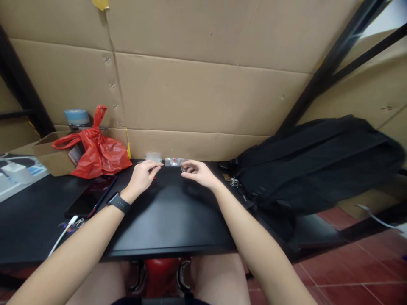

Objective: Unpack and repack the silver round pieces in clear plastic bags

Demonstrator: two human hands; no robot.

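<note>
My left hand (143, 176), with a dark watch (119, 202) on its wrist, is over the far part of the black table (178, 222). Its thumb and fingertips are pinched together; what is between them is too small to make out. A bit of red shows under this hand. Opposite it, my right hand (201, 173) curls its thumb and fingers around a small, shiny, roundish thing (183, 168), mostly hidden by the fingers. Between the hands, by the cardboard wall, lies a small clear packet (172, 162) with a red mark. Another clear packet (153, 156) is behind my left hand.
At left are a knotted red plastic bag (100, 152), an open cardboard box (54, 154), a blue-lidded container (76, 116) and a phone (92, 197) near a white cable (62, 236). A black backpack (324, 165) fills the right side. Cardboard (197, 93) walls the back.
</note>
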